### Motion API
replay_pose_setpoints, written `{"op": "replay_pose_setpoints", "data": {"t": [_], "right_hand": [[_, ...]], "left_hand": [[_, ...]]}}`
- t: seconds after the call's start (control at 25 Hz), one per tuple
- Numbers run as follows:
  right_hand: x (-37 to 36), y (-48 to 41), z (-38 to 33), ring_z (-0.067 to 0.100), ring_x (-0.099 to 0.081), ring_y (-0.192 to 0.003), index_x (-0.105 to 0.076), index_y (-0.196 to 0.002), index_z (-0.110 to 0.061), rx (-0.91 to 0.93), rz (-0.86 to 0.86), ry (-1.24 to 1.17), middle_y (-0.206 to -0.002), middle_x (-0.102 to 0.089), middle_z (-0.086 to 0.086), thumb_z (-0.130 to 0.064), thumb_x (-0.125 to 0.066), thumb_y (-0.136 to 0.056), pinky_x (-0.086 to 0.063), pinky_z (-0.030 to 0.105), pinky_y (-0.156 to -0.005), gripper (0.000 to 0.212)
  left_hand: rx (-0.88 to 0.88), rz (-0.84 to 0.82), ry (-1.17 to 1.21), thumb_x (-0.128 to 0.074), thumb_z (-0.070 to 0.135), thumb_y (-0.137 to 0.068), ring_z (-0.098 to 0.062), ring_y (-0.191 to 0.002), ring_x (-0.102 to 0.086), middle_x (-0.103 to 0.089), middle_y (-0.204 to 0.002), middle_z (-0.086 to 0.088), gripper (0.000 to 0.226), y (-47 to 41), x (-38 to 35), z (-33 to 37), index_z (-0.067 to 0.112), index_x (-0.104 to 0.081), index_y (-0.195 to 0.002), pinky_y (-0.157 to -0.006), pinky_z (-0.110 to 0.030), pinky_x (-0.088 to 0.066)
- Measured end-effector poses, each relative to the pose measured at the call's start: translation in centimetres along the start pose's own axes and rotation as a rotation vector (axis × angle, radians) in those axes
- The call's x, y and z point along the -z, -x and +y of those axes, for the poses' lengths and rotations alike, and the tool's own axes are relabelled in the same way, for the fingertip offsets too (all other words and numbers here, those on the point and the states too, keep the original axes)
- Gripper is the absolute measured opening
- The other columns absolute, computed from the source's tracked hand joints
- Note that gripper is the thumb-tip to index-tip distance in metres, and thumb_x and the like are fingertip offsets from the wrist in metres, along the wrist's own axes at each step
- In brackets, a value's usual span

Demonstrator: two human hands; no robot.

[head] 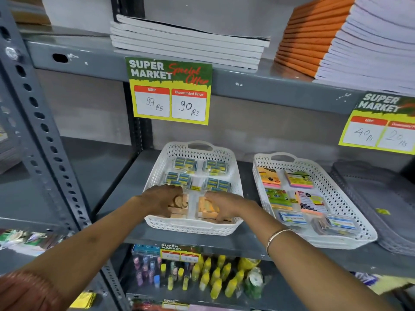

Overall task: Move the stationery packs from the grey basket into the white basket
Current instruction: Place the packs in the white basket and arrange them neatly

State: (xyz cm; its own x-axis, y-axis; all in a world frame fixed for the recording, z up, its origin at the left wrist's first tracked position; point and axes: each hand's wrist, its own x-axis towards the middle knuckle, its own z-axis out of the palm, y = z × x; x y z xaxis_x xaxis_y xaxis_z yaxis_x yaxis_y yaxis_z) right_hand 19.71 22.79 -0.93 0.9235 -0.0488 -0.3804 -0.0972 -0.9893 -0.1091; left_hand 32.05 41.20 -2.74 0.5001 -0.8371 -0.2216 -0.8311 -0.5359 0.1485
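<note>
A white basket sits on the middle shelf, holding several blue-and-yellow stationery packs at the back and orange packs at the front. My left hand rests on the front-left orange pack. My right hand rests on the front-right orange pack. Both hands lie inside the basket, fingers curled over the packs; whether they grip them is unclear. A grey basket lies at the far right of the shelf and looks empty apart from a small yellow tag.
A second white basket with sticky notes and small boxes stands between the two. Price cards hang from the upper shelf edge. Stacked notebooks sit above. Small bottles fill the shelf below. A grey upright post stands left.
</note>
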Motion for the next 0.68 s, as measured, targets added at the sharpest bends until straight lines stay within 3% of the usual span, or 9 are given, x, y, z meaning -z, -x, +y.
{"op": "replay_pose_setpoints", "data": {"t": [0.12, 0.16, 0.32, 0.48, 0.56, 0.68], "right_hand": [[1.4, 0.1, 0.7, 0.028, -0.043, -0.133, -0.025, -0.148, -0.014, -0.012, -0.028, -0.155, -0.151, -0.038, 0.009, -0.028, -0.076, -0.078, -0.041, 0.035, -0.107, 0.087], [2.3, -0.2, 1.1, 0.027, -0.042, -0.136, -0.026, -0.148, -0.014, -0.040, 0.014, -0.235, -0.152, -0.038, 0.009, -0.032, -0.074, -0.080, -0.039, 0.036, -0.111, 0.086], [4.3, -2.8, 3.3, 0.031, -0.044, -0.132, -0.035, -0.145, -0.009, -0.146, 0.241, -0.137, -0.145, -0.045, 0.016, -0.029, -0.070, -0.084, -0.043, 0.039, -0.106, 0.072], [2.6, -5.6, 4.5, 0.031, -0.040, -0.135, -0.029, -0.147, -0.010, -0.192, 0.100, -0.037, -0.148, -0.039, 0.015, -0.031, -0.079, -0.073, -0.041, 0.041, -0.109, 0.091], [2.0, -6.8, 4.7, 0.032, -0.044, -0.133, -0.032, -0.145, -0.010, -0.190, 0.068, -0.041, -0.148, -0.041, 0.014, -0.028, -0.080, -0.073, -0.041, 0.042, -0.109, 0.089], [1.6, -7.5, 4.9, 0.033, -0.047, -0.131, -0.035, -0.142, -0.010, -0.175, 0.088, -0.053, -0.146, -0.043, 0.015, -0.021, -0.079, -0.074, -0.043, 0.043, -0.108, 0.082]], "left_hand": [[0.007, 0.042, 0.087, -0.071, 0.045, -0.074, -0.022, -0.134, -0.038, -0.034, -0.150, -0.003, 0.086, -0.4, 1.1, -0.1, 0.021, -0.024, -0.142, -0.108, -0.035, -0.036], [0.014, 0.087, 0.139, -0.065, 0.050, -0.078, -0.022, -0.137, -0.033, -0.028, -0.153, -0.004, 0.086, -0.8, 1.7, -0.3, 0.021, -0.020, -0.144, -0.109, -0.033, -0.033], [0.029, 0.181, 0.146, -0.065, 0.030, -0.084, -0.024, -0.139, -0.029, -0.023, -0.155, -0.010, 0.078, -4.0, 4.0, -1.3, 0.013, -0.018, -0.144, -0.107, -0.033, -0.031], [0.020, -0.047, -0.016, -0.074, 0.023, -0.076, -0.025, -0.143, -0.019, -0.014, -0.157, -0.014, 0.096, -7.5, 3.3, -2.7, 0.007, -0.011, -0.146, -0.114, -0.031, -0.020], [0.021, -0.118, -0.053, -0.075, 0.021, -0.075, -0.024, -0.142, -0.023, -0.017, -0.157, -0.012, 0.095, -8.7, 2.7, -3.3, 0.008, -0.013, -0.146, -0.112, -0.030, -0.022], [0.015, -0.101, -0.083, -0.076, 0.017, -0.073, -0.028, -0.134, -0.037, -0.032, -0.150, -0.013, 0.086, -9.4, 2.3, -3.8, 0.009, -0.025, -0.142, -0.105, -0.034, -0.033]]}}
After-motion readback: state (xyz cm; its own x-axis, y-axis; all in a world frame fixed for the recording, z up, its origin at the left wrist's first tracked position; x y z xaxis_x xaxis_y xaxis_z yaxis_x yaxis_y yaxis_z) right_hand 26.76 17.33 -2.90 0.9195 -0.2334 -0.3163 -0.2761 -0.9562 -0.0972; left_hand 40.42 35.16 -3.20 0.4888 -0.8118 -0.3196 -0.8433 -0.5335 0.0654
